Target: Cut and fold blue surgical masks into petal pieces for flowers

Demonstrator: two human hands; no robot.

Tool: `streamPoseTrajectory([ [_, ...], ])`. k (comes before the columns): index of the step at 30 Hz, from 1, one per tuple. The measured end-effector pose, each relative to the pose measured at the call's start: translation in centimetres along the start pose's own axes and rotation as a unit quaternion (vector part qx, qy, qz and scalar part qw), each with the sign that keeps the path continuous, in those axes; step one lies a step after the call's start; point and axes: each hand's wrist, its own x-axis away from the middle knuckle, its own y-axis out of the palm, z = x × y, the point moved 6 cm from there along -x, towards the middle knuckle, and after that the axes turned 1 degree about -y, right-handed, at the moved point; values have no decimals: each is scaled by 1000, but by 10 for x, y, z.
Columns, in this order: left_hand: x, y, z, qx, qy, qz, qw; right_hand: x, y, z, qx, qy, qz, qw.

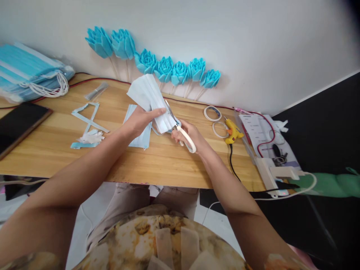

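Note:
My left hand [143, 118] grips a pale blue face mask [153, 97], thumb on top, above the middle of the table. My right hand [187, 133] is closed round white-handled scissors [186, 138]. The scissor blades lie along the right edge of the mask; I cannot tell whether they are cutting into it. Beneath my left hand, another light blue mask [140, 137] rests flat on the wood. Thin blue cut strips [91, 122] and a small heap of white scraps [91, 138] are to the left of my left forearm.
Several blue flowers on sticks [164, 69] lean on the wall. A mask stack [30, 71] and phone [22, 125] are at left. Right of my hands are tape rolls [213, 113], a yellow glue gun [233, 131] with its cord, papers [258, 131] and a power strip [267, 174].

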Motion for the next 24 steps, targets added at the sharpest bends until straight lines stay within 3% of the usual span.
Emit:
streamPoseTrajectory([
  [8,-3,-3,1,26,-3,26,999,2,0,-1,10,-7,-9,1000],
  [15,-1,-2,0,4,5,-5,1000,3,0,-2,14,1,5,1000],
  [24,-2,-3,-2,2,4,14,1000,3,0,0,0,6,23,1000],
])
